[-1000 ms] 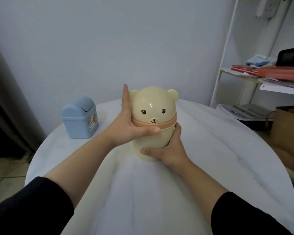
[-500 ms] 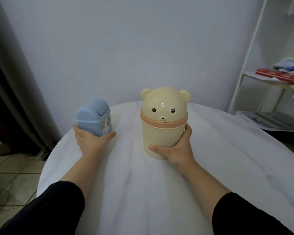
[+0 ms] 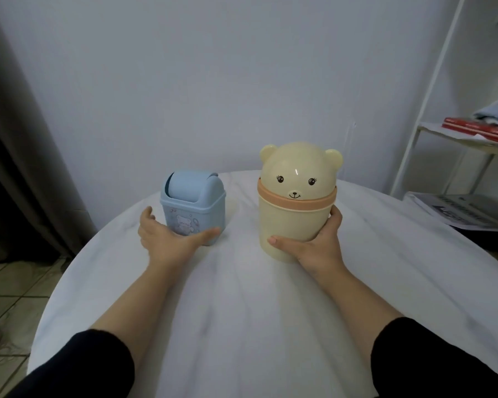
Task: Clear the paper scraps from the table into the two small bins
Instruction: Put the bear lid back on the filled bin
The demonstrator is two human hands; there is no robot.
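A small blue bin (image 3: 192, 206) with a swing lid stands upright at the back left of the round white table (image 3: 242, 326), its bear sticker facing me. My left hand (image 3: 167, 239) lies at its base. The thumb reaches across the front bottom edge and the fingers are spread, apart from the bin's left side. A cream bear-shaped bin (image 3: 295, 196) with an orange band stands to the right. My right hand (image 3: 318, 245) grips its lower body, thumb in front and fingers round the right side. No paper scraps show on the table.
A white metal shelf rack (image 3: 431, 90) stands at the right with red books (image 3: 477, 130) and a stack of papers (image 3: 466, 211). A dark curtain (image 3: 18, 168) hangs at the left above a tiled floor (image 3: 9, 297). The wall is just behind the table.
My left hand left the bear bin, took the blue bin, turned its front toward me and shifted it nearer the bear bin, then loosened. My right hand kept hold of the bear bin.
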